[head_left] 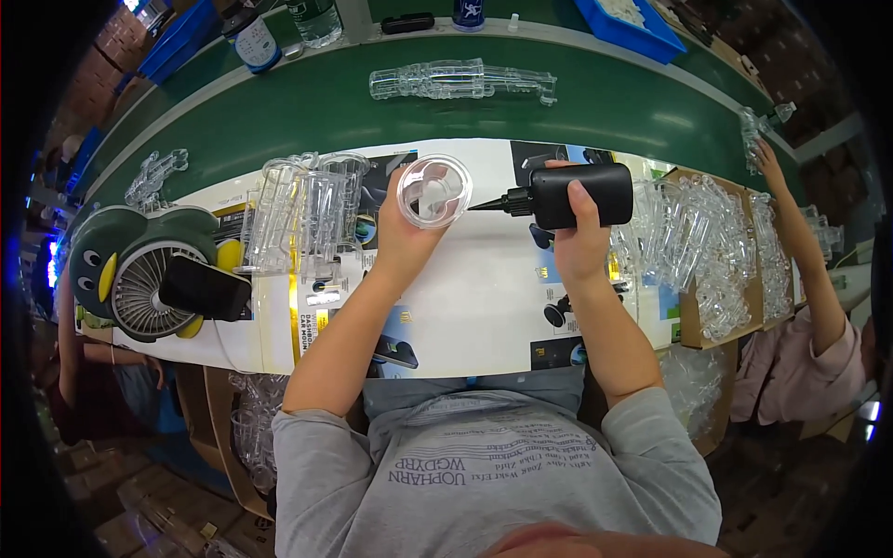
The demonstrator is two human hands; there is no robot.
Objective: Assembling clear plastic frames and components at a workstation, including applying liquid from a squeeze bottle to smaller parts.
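Over the white worktop [465, 312], the left hand [409, 240] grips 1 clear round piece [434, 192]. The right hand [581, 237] grips 1 black bottle [605, 197], thin tip [491, 204] beside that piece. Squeezing too hard could make drips.

The bottle [600, 197] is solid black, the cup [434, 192] clear and colourless. The worktop [614, 121] is deep green; the sheet [465, 307] is white with dark printed panels and a yellow stripe [294, 298]. The fan [139, 279] is dark green with a yellow beak [108, 277], the phone [205, 286] black, the tray [642, 45] blue, the carton [689, 321] brown, the shirt [419, 511] grey with darker lettering [428, 472].
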